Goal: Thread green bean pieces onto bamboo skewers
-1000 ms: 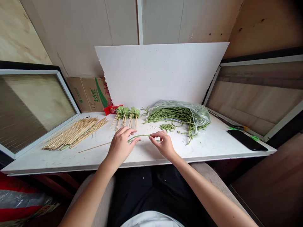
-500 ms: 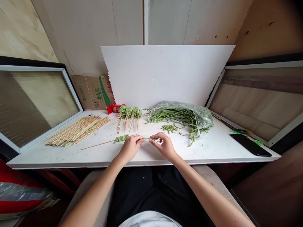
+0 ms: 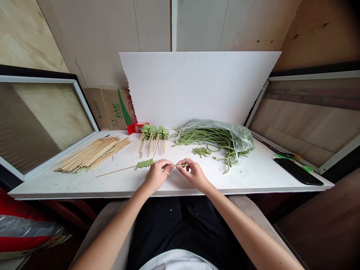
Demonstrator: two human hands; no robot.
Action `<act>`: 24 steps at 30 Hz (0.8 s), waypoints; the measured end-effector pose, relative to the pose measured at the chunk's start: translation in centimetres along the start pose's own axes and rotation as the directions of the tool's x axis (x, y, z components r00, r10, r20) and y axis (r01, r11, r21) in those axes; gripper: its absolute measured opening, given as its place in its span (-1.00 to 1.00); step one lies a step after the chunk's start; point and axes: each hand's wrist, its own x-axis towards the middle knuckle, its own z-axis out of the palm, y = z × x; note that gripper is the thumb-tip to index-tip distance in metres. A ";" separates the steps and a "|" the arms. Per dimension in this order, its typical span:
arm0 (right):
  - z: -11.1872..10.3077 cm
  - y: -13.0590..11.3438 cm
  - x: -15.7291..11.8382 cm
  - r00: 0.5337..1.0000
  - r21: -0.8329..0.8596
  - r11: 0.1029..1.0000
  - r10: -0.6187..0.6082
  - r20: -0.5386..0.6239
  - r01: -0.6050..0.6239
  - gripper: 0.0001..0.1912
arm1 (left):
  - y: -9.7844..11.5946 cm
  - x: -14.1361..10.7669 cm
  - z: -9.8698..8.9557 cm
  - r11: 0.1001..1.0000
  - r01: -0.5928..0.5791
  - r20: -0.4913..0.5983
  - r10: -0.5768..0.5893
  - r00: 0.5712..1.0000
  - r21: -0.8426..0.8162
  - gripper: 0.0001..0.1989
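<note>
A thin green long bean stretches between my two hands, just above the front of the white table. My left hand is closed around it, with part of the bean hidden behind the fingers. My right hand pinches it between thumb and forefinger near its right end. Just left of my left hand lies a skewer with a folded green bean threaded on its right part. Short bean pieces lie in a small heap beyond my right hand.
Loose bamboo skewers are piled at the left. Finished bean skewers stand stacked by a red box. A clear plastic bag of long beans sits at the back right. A black phone lies near the right edge.
My right hand has shifted its hold slightly along the bean, and less of the bean sticks out past its fingers. My left hand stays in nearly the same place.
</note>
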 end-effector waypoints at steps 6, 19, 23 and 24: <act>0.7 -0.7 0.1 0.985 0.314 0.938 0.112 0.129 -0.148 -0.55 | -0.5 0.3 0.6 0.968 0.023 -0.036 -0.033 0.999 -0.249 -0.78; -0.5 -0.8 0.4 0.978 0.336 0.924 0.129 0.166 -0.179 -0.51 | -0.9 0.4 1.0 0.843 0.129 0.014 -0.143 0.990 -0.523 -0.61; -3.8 0.5 1.3 0.991 0.194 0.973 0.130 -0.002 -0.127 -0.53 | -2.8 1.1 -0.4 0.870 0.125 -0.075 -0.182 0.980 -0.476 -0.59; -4.6 1.0 1.5 0.990 0.099 0.988 0.122 -0.073 -0.115 -0.54 | -3.3 1.2 -0.7 0.882 0.129 -0.078 -0.183 0.980 -0.453 -0.59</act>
